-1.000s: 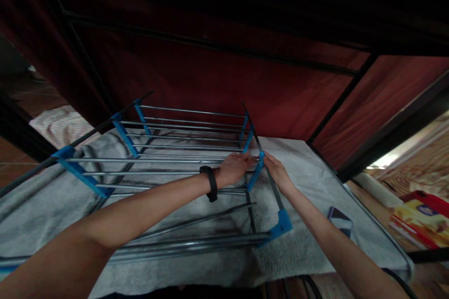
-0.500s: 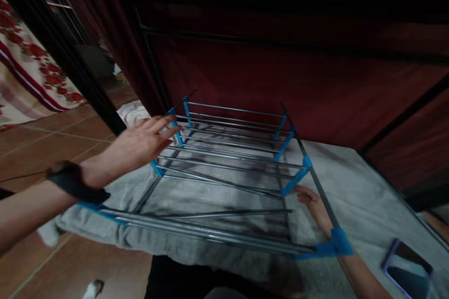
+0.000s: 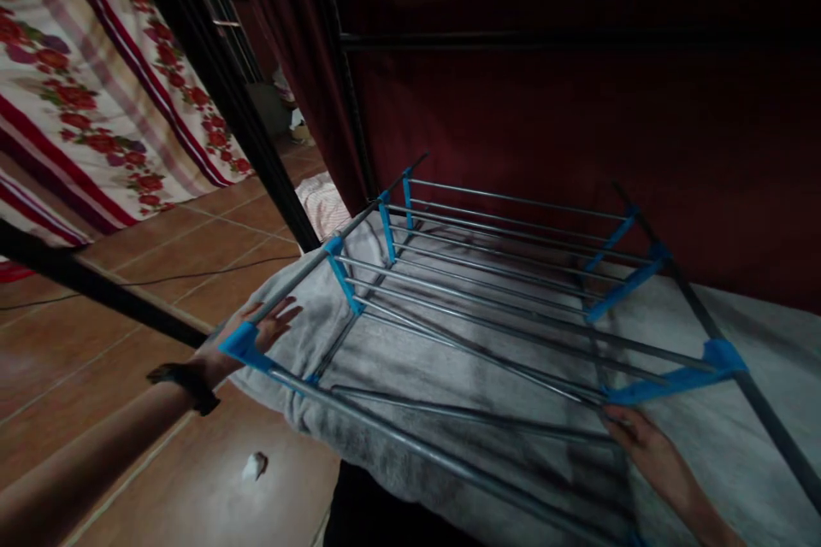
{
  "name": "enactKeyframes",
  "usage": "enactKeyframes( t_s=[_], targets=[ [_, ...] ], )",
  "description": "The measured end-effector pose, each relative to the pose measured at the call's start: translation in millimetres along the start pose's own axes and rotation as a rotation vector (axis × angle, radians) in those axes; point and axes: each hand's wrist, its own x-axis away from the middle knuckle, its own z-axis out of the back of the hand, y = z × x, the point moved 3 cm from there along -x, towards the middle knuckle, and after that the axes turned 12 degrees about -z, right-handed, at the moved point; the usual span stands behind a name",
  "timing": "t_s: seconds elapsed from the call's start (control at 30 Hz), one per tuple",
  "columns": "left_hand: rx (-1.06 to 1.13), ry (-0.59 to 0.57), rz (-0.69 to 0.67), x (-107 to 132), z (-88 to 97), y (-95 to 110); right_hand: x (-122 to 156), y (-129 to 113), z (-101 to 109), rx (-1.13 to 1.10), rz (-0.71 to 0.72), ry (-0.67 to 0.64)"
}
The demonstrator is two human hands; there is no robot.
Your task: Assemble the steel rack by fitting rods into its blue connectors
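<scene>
A rack of grey metal tubes (image 3: 475,308) with blue plastic connectors (image 3: 343,273) lies on a grey blanket. My left hand (image 3: 273,326) is at the rack's near left, behind a side tube and beside a blue corner connector (image 3: 247,346). Its fingers are stretched out, holding nothing. On the right, my right hand (image 3: 651,444) has its fingers closed at the end of a slanting metal tube (image 3: 487,357), right at the lower tip of a blue connector (image 3: 673,380). The fingertips are partly hidden there. Another loose tube (image 3: 475,417) lies slantwise on the blanket.
Dark bed posts (image 3: 237,94) stand at the left, and a dark red curtain (image 3: 513,120) hangs behind the rack. A floral cloth (image 3: 128,102) hangs at far left. On the tiled floor (image 3: 211,479) are a cable and a small white object (image 3: 255,467).
The view has swung left. My left hand has moved from above the rack's left connectors down to the near left corner. My right hand has come up to the slanting tube's end.
</scene>
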Motion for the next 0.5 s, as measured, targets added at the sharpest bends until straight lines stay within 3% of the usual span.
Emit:
enactKeyframes(
  t_s=[0.1,0.2,0.33,0.5],
  targets=[
    [0.032,-0.067,-0.077,-23,-30.1,21,7,-7,2,0.149,0.140,0.019],
    [0.106,-0.064,-0.196,-44,-45.7,36,14,-6,5,0.289,0.269,0.004],
    [0.181,-0.031,-0.410,-64,-47.5,59,21,-1,6,0.495,0.453,0.012],
    [0.187,-0.097,-0.541,-83,-47.7,79,29,-11,-1,0.500,0.402,-0.028]
  ],
)
